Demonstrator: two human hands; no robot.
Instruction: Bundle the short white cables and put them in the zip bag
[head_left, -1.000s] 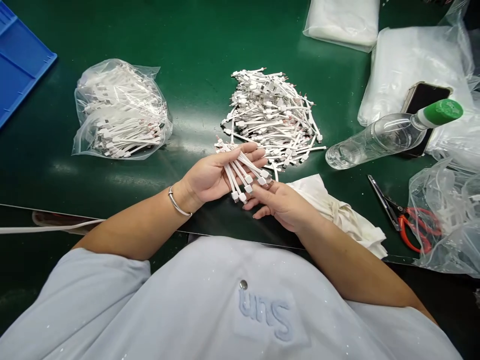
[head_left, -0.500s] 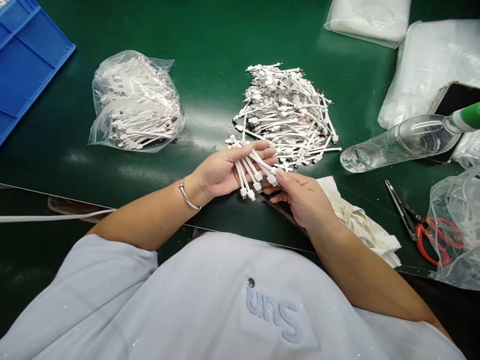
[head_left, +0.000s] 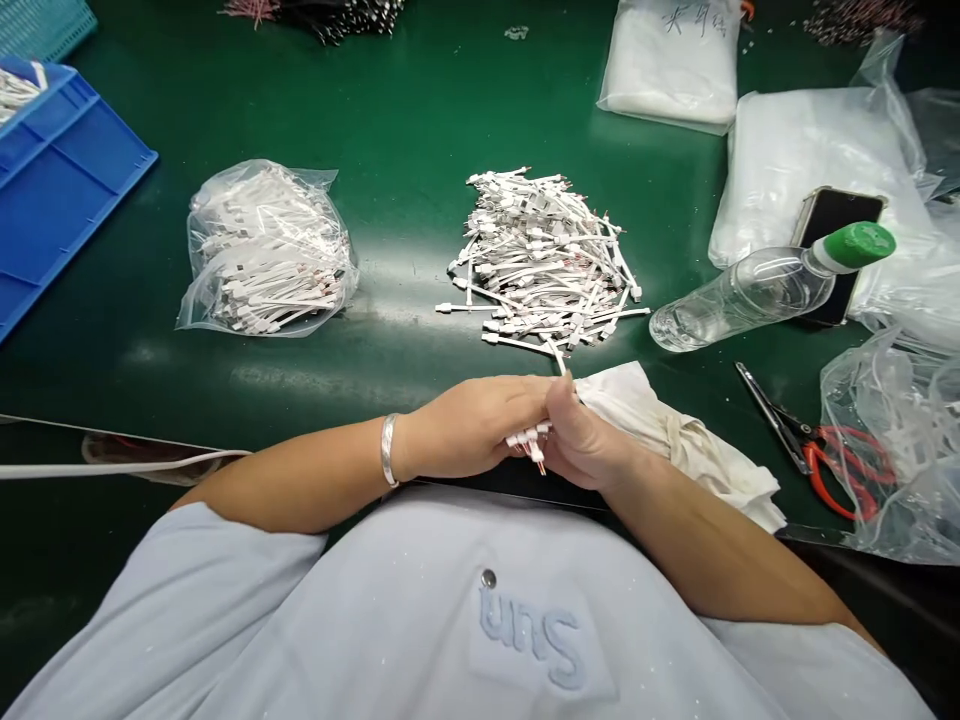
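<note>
My left hand (head_left: 469, 425) and my right hand (head_left: 581, 440) are closed together around a small bundle of short white cables (head_left: 529, 440), close to my body at the table's near edge. Only the cable ends with their connectors stick out between the hands. A loose pile of the same white cables (head_left: 544, 260) lies on the green table just beyond my hands. A clear bag filled with cables (head_left: 266, 250) sits to the left of the pile.
A white cloth (head_left: 675, 430) lies under my right wrist. A plastic bottle (head_left: 750, 285) with a green cap lies on its side, resting on a phone (head_left: 829, 225). Red-handled scissors (head_left: 817, 445), plastic bags (head_left: 892, 440) and a blue tray (head_left: 52, 180) ring the table.
My left hand turned palm down and drew back toward my body. My right hand closed onto the bundle, which was fanned out on the open left palm before.
</note>
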